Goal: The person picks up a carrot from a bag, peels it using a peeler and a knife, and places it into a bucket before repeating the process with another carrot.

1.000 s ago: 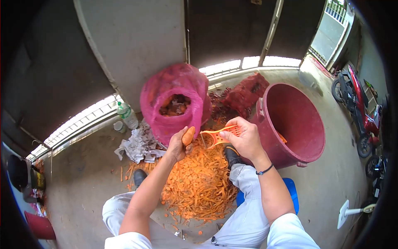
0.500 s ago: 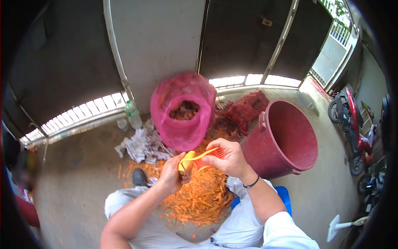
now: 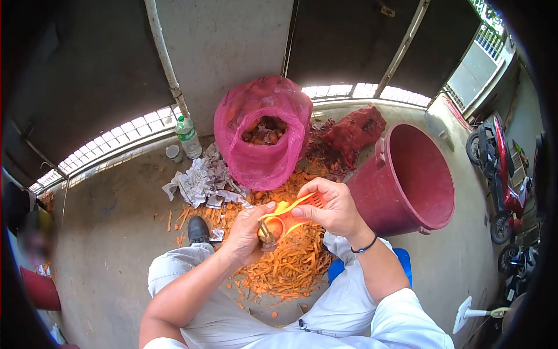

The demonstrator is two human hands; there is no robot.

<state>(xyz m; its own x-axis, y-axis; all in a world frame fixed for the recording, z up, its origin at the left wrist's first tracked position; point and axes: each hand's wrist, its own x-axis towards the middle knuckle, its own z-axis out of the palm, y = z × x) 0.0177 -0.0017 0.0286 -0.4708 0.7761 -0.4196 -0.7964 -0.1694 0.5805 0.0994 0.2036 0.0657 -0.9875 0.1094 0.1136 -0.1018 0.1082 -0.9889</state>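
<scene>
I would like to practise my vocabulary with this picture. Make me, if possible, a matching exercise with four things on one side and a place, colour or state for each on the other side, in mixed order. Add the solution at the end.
Column one:
1. peeler
2. bottle
3. open sack
4. peelings

Column two:
A. pink mesh
B. lying in an orange heap
C. held in the right hand
D. upright, with a green cap

Right pairs: 1-C, 2-D, 3-A, 4-B

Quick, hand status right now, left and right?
Left hand: closed, holding a carrot.
Right hand: closed, holding the orange peeler.
</scene>
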